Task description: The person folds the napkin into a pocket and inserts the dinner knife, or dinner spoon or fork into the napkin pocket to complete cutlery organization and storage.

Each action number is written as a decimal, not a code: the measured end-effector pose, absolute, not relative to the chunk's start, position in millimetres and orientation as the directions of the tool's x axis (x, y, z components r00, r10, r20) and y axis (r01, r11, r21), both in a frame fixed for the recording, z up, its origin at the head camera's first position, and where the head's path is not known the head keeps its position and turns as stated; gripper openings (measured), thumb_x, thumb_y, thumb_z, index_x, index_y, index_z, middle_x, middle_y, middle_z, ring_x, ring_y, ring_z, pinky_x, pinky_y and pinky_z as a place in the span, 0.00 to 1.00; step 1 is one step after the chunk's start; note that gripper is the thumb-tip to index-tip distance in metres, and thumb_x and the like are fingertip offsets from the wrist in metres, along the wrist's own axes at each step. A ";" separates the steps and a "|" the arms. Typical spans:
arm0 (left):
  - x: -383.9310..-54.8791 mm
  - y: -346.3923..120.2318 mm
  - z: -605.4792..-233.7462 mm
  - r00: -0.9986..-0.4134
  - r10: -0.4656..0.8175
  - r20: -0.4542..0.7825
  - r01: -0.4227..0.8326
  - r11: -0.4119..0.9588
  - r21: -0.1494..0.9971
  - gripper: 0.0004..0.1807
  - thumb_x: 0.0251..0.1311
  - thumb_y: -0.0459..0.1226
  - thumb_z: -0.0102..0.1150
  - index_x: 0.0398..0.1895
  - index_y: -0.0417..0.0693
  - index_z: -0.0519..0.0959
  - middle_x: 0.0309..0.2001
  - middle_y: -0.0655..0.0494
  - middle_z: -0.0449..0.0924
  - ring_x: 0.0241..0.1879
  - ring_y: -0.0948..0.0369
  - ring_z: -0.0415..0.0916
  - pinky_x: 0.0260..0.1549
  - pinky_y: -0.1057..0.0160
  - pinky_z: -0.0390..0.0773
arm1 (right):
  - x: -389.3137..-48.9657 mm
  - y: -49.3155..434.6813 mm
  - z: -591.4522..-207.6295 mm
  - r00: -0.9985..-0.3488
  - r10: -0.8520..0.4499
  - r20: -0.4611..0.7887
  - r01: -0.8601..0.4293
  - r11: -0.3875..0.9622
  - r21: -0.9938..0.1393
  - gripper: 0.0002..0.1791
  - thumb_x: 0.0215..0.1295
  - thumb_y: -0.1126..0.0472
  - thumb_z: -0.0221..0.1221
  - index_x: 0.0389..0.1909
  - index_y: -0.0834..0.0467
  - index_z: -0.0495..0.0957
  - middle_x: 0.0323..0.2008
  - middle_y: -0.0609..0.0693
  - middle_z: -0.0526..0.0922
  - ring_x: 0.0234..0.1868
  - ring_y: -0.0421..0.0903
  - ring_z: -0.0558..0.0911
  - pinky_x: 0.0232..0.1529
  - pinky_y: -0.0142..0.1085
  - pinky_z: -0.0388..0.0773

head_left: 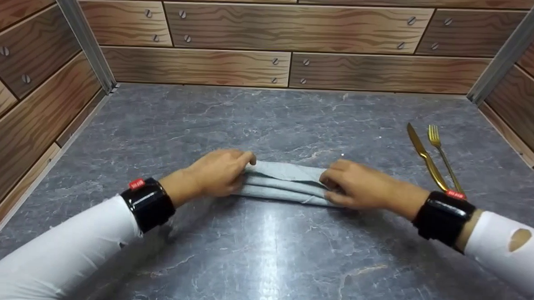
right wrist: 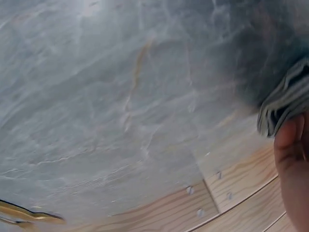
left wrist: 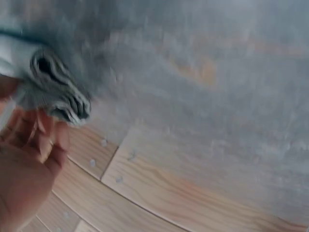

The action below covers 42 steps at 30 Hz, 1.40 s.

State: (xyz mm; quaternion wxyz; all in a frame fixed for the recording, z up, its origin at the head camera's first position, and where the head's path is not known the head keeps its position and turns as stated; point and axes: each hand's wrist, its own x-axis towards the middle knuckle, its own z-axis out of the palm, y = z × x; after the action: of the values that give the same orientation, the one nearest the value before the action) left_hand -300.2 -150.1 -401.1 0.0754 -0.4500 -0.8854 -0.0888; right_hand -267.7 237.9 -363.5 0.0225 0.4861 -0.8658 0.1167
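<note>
"What is the grey marbled surface point(head_left: 268, 119) carrying?"

"A folded pale grey-blue cloth point(head_left: 283, 186), sitting just to the six o'clock side of the middle, its layers running from nine to three."

"And the hands?"

"The left hand point(head_left: 217, 171) is gripping the nine o'clock end, fingers curling closely round it; the right hand point(head_left: 359, 184) is pinching the three o'clock end between thumb and fingers."

"How will it be handling?"

"Light and soft, I'd judge, with little risk of slipping or breaking, but its loose layers could be fanning apart. Holding both ends, thumb and fingers squeezing the whole stack, seems right."

"Anything smaller?"

"A gold knife point(head_left: 430, 163) is lying between two and three o'clock of the cloth, with a slimmer gold fork point(head_left: 444, 160) resting just beside it."
</note>
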 end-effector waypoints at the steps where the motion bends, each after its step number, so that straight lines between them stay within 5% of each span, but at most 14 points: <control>1: -297.9 -149.2 -405.8 -0.572 0.785 0.236 0.812 0.582 0.033 0.14 0.72 0.35 0.66 0.57 0.43 0.78 0.44 0.47 0.88 0.44 0.48 0.87 0.47 0.42 0.93 | -265.5 236.7 -365.9 -0.512 -0.842 0.170 -0.858 0.492 -0.147 0.13 0.74 0.61 0.73 0.53 0.64 0.87 0.41 0.53 0.87 0.41 0.50 0.84 0.47 0.48 0.91; 7: -262.2 -141.7 -393.9 -0.450 0.829 0.333 0.799 0.540 -0.264 0.09 0.70 0.30 0.71 0.44 0.39 0.79 0.39 0.47 0.84 0.38 0.51 0.82 0.33 0.53 0.90 | -265.5 238.0 -380.2 -0.480 -0.833 0.276 -0.877 0.464 -0.124 0.11 0.71 0.65 0.72 0.50 0.63 0.87 0.42 0.55 0.87 0.39 0.49 0.85 0.44 0.48 0.92; 13: -280.1 -147.6 -428.8 -0.420 0.828 0.372 0.806 0.529 -0.265 0.06 0.77 0.32 0.65 0.44 0.41 0.76 0.38 0.47 0.80 0.36 0.50 0.79 0.28 0.48 0.88 | -278.0 240.2 -386.1 -0.419 -0.845 0.333 -0.906 0.412 -0.095 0.06 0.65 0.70 0.72 0.41 0.63 0.88 0.35 0.55 0.86 0.33 0.47 0.84 0.35 0.42 0.91; 19: -292.4 -155.6 -447.2 -0.403 0.818 0.411 0.821 0.521 -0.232 0.09 0.72 0.30 0.67 0.46 0.40 0.75 0.40 0.47 0.79 0.37 0.48 0.79 0.31 0.51 0.90 | -263.7 228.8 -378.1 -0.207 -0.921 0.330 -0.869 0.328 0.370 0.08 0.60 0.72 0.71 0.30 0.61 0.80 0.27 0.51 0.80 0.28 0.47 0.78 0.29 0.39 0.86; 22: -296.7 -159.0 -454.7 -0.401 0.815 0.420 0.820 0.523 -0.232 0.09 0.74 0.30 0.67 0.48 0.41 0.75 0.42 0.48 0.79 0.39 0.48 0.81 0.34 0.53 0.92 | -261.4 227.8 -379.0 -0.074 -0.945 0.319 -0.775 0.256 0.578 0.09 0.70 0.72 0.64 0.30 0.61 0.76 0.27 0.51 0.78 0.29 0.47 0.77 0.32 0.38 0.88; 27: -303.7 -163.0 -471.9 -0.388 0.811 0.438 0.824 0.518 -0.229 0.09 0.77 0.31 0.66 0.49 0.42 0.74 0.43 0.48 0.79 0.41 0.48 0.82 0.30 0.53 0.92 | -266.0 231.8 -382.9 0.062 -0.961 0.270 -0.702 0.150 0.696 0.16 0.83 0.71 0.46 0.32 0.61 0.75 0.28 0.50 0.76 0.30 0.46 0.76 0.35 0.36 0.87; 30: -301.3 -162.9 -467.7 -0.385 0.828 0.407 0.838 0.499 -0.222 0.08 0.77 0.32 0.67 0.47 0.43 0.75 0.42 0.49 0.79 0.41 0.49 0.80 0.29 0.55 0.90 | -267.6 237.3 -384.5 0.022 -0.961 0.274 -0.833 0.134 0.537 0.07 0.77 0.68 0.58 0.35 0.59 0.76 0.31 0.49 0.77 0.32 0.45 0.75 0.35 0.36 0.83; 34: -312.4 -168.8 -465.0 -0.434 0.841 0.323 0.866 0.488 -0.106 0.06 0.74 0.36 0.67 0.44 0.47 0.79 0.41 0.51 0.80 0.40 0.50 0.79 0.38 0.51 0.89 | -266.4 243.3 -378.3 -0.180 -0.947 0.265 -0.961 0.227 0.158 0.09 0.73 0.62 0.74 0.40 0.57 0.81 0.36 0.49 0.81 0.35 0.44 0.79 0.38 0.39 0.86; 36: -321.8 -172.4 -465.3 -0.473 0.837 0.274 0.864 0.502 -0.039 0.05 0.72 0.37 0.68 0.45 0.49 0.81 0.41 0.53 0.81 0.40 0.51 0.81 0.41 0.49 0.89 | -266.2 242.9 -371.8 -0.267 -0.939 0.215 -0.957 0.284 0.054 0.10 0.74 0.60 0.76 0.41 0.57 0.83 0.37 0.49 0.82 0.36 0.43 0.80 0.40 0.42 0.89; 42: -305.2 -162.2 -427.8 -0.595 0.797 0.103 0.802 0.596 0.027 0.15 0.56 0.24 0.74 0.44 0.44 0.83 0.42 0.48 0.84 0.38 0.47 0.88 0.42 0.44 0.94 | -263.1 230.5 -361.2 -0.349 -0.932 0.096 -0.931 0.357 0.080 0.08 0.68 0.67 0.72 0.38 0.59 0.81 0.33 0.49 0.80 0.32 0.44 0.79 0.38 0.43 0.90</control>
State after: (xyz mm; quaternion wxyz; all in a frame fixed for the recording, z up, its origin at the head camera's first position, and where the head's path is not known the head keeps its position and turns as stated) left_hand -305.2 -162.2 -427.8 0.0401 -0.4480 -0.8924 -0.0350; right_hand -263.1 230.5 -361.2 0.0622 0.5671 -0.8213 -0.0055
